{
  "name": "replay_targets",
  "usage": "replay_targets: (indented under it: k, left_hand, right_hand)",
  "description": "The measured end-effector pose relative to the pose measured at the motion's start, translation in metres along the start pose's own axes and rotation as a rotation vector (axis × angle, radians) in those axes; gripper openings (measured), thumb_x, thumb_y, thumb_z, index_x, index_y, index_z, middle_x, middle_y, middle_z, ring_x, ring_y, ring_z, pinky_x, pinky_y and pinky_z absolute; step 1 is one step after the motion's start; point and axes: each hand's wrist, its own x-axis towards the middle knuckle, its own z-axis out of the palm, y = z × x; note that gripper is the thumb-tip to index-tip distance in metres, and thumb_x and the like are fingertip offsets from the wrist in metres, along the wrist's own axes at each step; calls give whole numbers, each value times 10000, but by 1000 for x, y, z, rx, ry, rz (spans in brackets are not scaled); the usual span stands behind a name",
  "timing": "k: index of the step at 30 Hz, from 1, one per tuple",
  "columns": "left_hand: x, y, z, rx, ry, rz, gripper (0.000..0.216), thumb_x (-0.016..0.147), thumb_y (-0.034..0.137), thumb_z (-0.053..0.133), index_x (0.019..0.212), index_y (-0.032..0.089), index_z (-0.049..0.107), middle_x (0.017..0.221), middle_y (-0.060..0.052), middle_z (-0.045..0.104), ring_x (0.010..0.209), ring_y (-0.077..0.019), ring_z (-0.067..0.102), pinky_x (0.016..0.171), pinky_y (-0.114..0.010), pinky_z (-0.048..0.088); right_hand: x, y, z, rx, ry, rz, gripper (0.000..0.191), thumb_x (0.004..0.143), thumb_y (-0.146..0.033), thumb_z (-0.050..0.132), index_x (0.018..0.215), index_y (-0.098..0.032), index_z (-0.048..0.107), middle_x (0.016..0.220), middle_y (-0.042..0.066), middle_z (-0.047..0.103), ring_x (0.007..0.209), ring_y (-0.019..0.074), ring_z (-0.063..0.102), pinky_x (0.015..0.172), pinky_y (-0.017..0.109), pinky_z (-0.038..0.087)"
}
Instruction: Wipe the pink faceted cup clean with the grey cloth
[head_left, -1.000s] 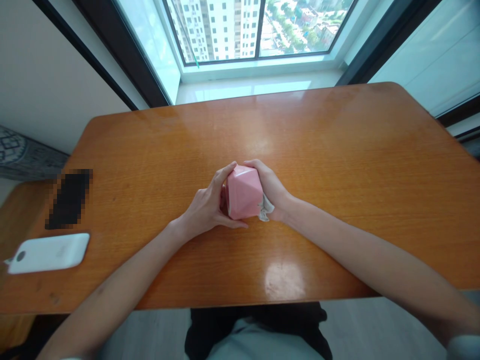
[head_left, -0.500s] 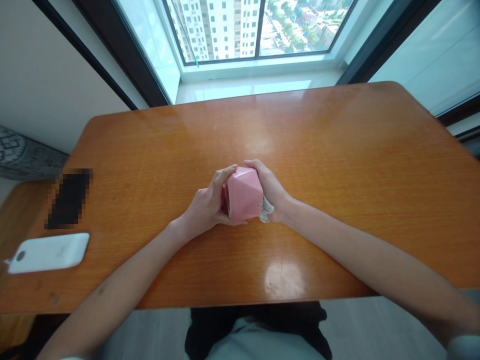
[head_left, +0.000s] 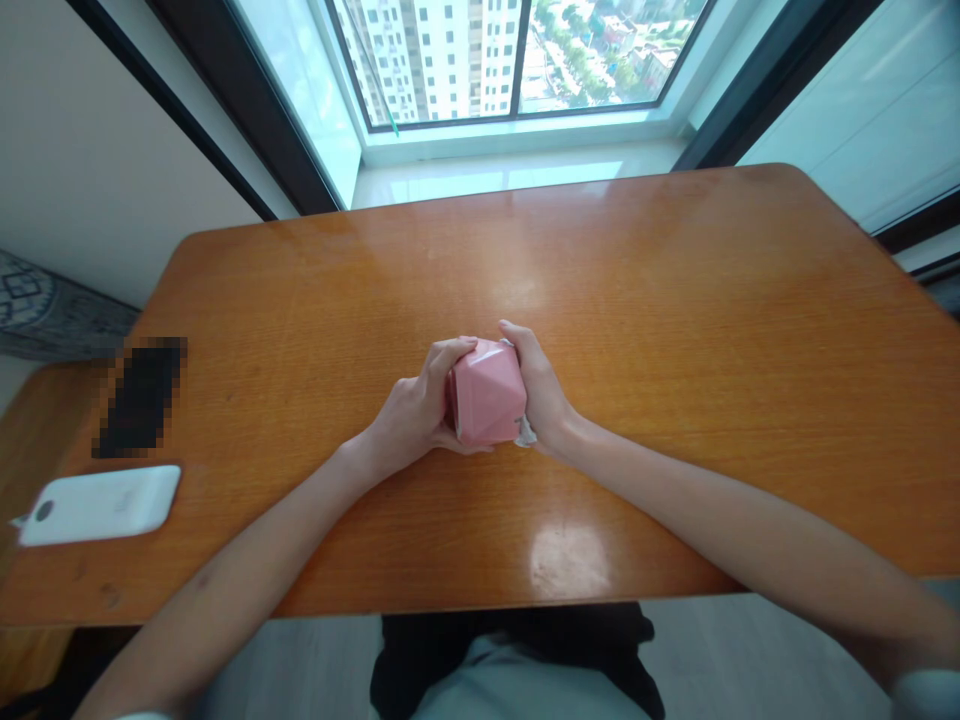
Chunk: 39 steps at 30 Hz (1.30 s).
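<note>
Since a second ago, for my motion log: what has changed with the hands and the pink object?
The right hand shifted in tighter against the pink faceted object, covering most of the white cloth; only a corner shows. The left hand keeps its grip; the object's place over the table and the white device are unchanged.

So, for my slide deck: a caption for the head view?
Left hand and right hand grip a pink faceted object at a wooden table.
</note>
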Motion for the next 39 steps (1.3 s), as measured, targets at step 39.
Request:
replay_targets:
  k: [39]
  left_hand:
    - [-7, 1, -6, -42, -130, -61, 1087, 762, 634, 927, 1611, 329, 321, 1224, -44, 784, 856, -265, 829, 701, -347, 599]
  right_hand:
    - [-6, 11, -33, -976, -265, -635, 429, 627, -541, 835, 480, -305, 508, 575, -7, 453, 621, 198, 437, 681, 386, 481]
